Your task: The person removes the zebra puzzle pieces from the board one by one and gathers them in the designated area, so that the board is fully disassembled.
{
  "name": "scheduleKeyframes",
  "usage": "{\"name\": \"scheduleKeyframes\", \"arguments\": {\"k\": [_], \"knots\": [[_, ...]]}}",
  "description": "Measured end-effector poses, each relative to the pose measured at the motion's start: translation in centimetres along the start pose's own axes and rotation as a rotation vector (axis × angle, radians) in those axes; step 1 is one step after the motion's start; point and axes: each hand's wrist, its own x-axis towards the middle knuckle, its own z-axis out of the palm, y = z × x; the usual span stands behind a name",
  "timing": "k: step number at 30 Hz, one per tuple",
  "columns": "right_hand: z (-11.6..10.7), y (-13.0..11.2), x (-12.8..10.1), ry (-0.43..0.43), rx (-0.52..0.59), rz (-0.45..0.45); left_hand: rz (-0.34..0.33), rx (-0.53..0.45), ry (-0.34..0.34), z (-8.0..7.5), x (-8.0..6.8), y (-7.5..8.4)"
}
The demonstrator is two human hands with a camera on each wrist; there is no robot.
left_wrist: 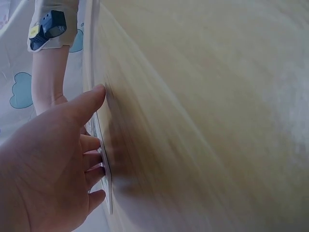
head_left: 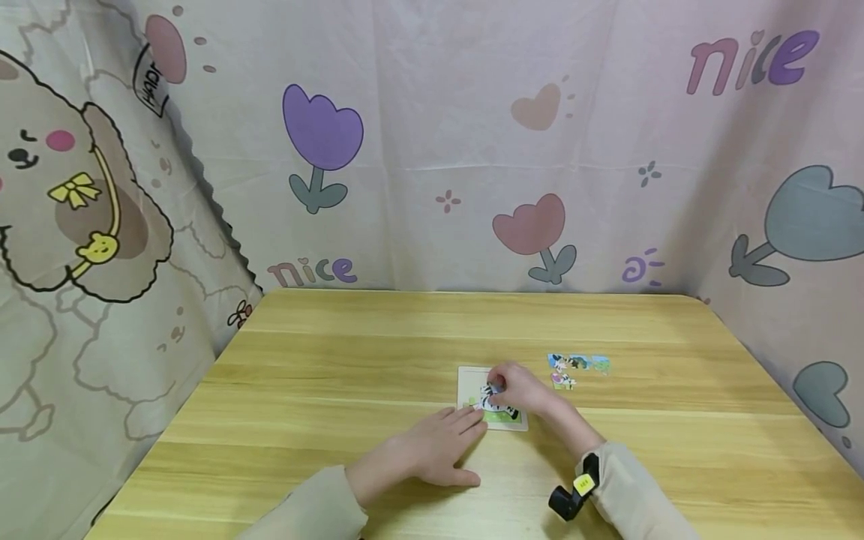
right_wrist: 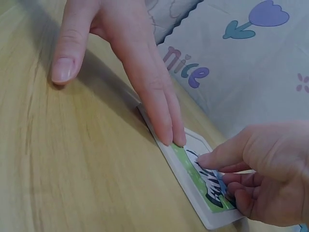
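Note:
A white-framed puzzle board (head_left: 470,377) lies flat on the table, partly filled with pieces that show a zebra (right_wrist: 212,186) on green grass. My left hand (head_left: 442,448) rests its straight fingertips on the board's near left edge, with the thumb spread out over the table. At the board's right side, my right hand (head_left: 523,388) has its thumb and curled fingers on a puzzle piece (right_wrist: 221,177) with some blue on it; the fingers hide most of that piece. In the left wrist view the board's thin edge (left_wrist: 108,186) shows beyond the left fingers.
Several loose puzzle pieces (head_left: 577,363) lie to the right of the board, a little farther back. The wooden table (head_left: 337,352) ends at a printed curtain (head_left: 418,150) behind and at both sides. A black wrist camera (head_left: 574,491) sits on the right sleeve.

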Motion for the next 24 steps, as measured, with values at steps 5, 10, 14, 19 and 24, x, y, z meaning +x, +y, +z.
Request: {"name": "scheduleKeyframes", "arguments": {"k": [5,10,14,19,24], "knots": [[0.04,-0.30,-0.05,0.001,0.044,0.028,0.009,0.004,0.009,0.04,0.20,0.05],[0.22,-0.40,-0.03,0.020,0.041,0.019,0.013,0.005,0.016,-0.13,0.10,0.06],[0.23,-0.44,0.04,0.024,0.031,0.001,0.014,0.005,0.015,-0.18,0.02,0.06],[0.20,-0.40,-0.03,0.015,0.038,-0.020,0.011,0.000,0.012,-0.04,0.11,0.05],[0.15,-0.19,-0.29,0.029,0.127,-0.016,0.008,-0.002,0.009,0.09,0.21,0.00]]}}
